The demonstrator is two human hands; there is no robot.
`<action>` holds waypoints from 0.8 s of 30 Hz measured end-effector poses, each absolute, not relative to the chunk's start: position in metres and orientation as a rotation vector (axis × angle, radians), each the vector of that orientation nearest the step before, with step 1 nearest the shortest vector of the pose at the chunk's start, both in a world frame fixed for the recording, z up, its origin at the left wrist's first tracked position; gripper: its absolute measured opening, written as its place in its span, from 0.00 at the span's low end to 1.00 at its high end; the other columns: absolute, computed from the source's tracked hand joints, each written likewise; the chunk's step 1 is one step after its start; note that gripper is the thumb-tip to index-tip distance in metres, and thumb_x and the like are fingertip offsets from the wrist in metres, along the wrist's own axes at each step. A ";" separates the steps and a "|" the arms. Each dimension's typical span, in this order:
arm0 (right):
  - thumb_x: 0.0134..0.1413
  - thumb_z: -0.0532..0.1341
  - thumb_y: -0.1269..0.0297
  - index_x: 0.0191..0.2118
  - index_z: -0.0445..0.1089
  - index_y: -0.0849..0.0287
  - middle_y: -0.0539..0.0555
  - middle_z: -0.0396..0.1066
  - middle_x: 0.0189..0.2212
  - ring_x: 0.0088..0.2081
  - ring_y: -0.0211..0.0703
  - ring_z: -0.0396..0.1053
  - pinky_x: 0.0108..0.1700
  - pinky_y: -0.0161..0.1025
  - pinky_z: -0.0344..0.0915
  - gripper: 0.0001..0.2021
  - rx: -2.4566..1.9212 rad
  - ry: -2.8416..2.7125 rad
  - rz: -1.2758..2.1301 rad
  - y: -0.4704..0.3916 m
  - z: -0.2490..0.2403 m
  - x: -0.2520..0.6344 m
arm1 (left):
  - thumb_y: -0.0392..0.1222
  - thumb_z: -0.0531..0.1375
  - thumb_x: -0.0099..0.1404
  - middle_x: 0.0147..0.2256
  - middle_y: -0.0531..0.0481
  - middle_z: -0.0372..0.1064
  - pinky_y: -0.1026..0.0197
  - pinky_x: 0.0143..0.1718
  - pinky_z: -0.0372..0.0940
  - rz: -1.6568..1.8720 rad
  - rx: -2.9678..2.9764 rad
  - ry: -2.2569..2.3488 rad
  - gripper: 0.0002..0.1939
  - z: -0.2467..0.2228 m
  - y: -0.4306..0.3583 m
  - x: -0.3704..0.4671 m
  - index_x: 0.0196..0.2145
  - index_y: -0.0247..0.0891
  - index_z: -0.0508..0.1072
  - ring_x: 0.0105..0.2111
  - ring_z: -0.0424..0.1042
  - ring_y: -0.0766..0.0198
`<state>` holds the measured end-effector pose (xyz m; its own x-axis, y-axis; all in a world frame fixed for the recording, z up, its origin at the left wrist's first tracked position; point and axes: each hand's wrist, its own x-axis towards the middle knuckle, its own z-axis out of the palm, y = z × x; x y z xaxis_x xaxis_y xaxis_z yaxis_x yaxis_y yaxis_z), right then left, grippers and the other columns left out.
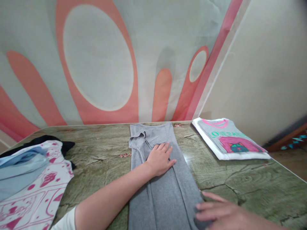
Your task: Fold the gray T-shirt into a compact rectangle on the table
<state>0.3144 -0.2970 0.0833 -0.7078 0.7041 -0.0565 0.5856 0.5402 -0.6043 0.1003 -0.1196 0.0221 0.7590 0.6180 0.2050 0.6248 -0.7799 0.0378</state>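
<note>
A grey shirt [165, 188] lies lengthwise in front of me, its sides folded inward into a long narrow strip. Its neckline is at the far table edge, and one short sleeve is turned over on the upper left part. My left hand [160, 159] rests flat on the upper middle of the shirt, fingers spread. Near the lower right edge of the shirt is my right hand [222, 212], slightly blurred, with its fingers stretched out and the fingertips at the cloth. The near end of the shirt runs out of the picture.
A stack of folded shirts [236, 137], the top one with a pink collar and cat print, sits at the right. On the left lie loose clothes: a white and pink printed garment [48, 188], a light blue one [21, 169] and a black one [68, 147]. A wall stands behind the wood-patterned table [96, 140].
</note>
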 end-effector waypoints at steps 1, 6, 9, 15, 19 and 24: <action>0.61 0.50 0.64 0.53 0.64 0.44 0.48 0.64 0.53 0.57 0.43 0.58 0.60 0.47 0.54 0.17 -1.216 -2.499 0.879 -0.284 0.082 0.317 | 0.58 0.40 0.66 0.59 0.43 0.52 0.52 0.54 0.51 -0.348 -2.897 -1.047 0.30 0.024 -0.119 0.100 0.57 0.37 0.58 0.57 0.53 0.54; 0.60 0.49 0.60 0.58 0.59 0.55 0.55 0.60 0.56 0.58 0.46 0.56 0.61 0.50 0.50 0.21 -1.400 -2.211 0.559 -0.161 0.039 0.325 | 0.56 0.39 0.67 0.59 0.43 0.53 0.50 0.57 0.46 -0.441 -2.794 -1.157 0.29 0.024 -0.114 0.099 0.57 0.37 0.58 0.59 0.49 0.54; 0.60 0.47 0.63 0.59 0.56 0.58 0.56 0.55 0.59 0.61 0.44 0.50 0.62 0.50 0.45 0.22 -1.401 -2.226 0.298 -0.079 0.015 0.316 | 0.57 0.39 0.67 0.59 0.43 0.52 0.48 0.58 0.42 -0.418 -2.810 -1.162 0.29 0.018 -0.111 0.097 0.57 0.37 0.58 0.60 0.48 0.54; 0.60 0.41 0.51 0.63 0.47 0.64 0.58 0.40 0.64 0.64 0.47 0.38 0.62 0.51 0.38 0.30 -1.789 -2.347 0.168 0.007 -0.006 0.297 | 0.58 0.39 0.66 0.60 0.43 0.51 0.48 0.58 0.44 -0.389 -2.843 -1.185 0.31 0.014 -0.110 0.097 0.57 0.37 0.58 0.59 0.51 0.54; 0.59 0.36 0.46 0.64 0.41 0.59 0.54 0.36 0.65 0.64 0.46 0.35 0.62 0.51 0.36 0.33 -1.939 -2.297 0.192 0.022 -0.011 0.299 | 0.58 0.39 0.66 0.60 0.43 0.51 0.48 0.58 0.45 -0.354 -2.853 -1.211 0.30 0.015 -0.111 0.098 0.57 0.37 0.59 0.59 0.51 0.53; 0.60 0.35 0.49 0.64 0.40 0.63 0.56 0.35 0.65 0.64 0.46 0.35 0.62 0.49 0.37 0.32 -1.958 -2.146 0.002 0.018 -0.015 0.303 | 0.58 0.39 0.66 0.60 0.43 0.50 0.47 0.56 0.47 -0.335 -2.854 -1.235 0.30 0.016 -0.112 0.099 0.57 0.37 0.58 0.59 0.51 0.52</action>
<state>0.3031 0.0176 -0.0154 -0.0764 0.9821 0.1719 0.9818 0.1042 -0.1589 0.0989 -0.1120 0.0155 0.6654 0.7189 0.2009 0.7218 -0.6883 0.0722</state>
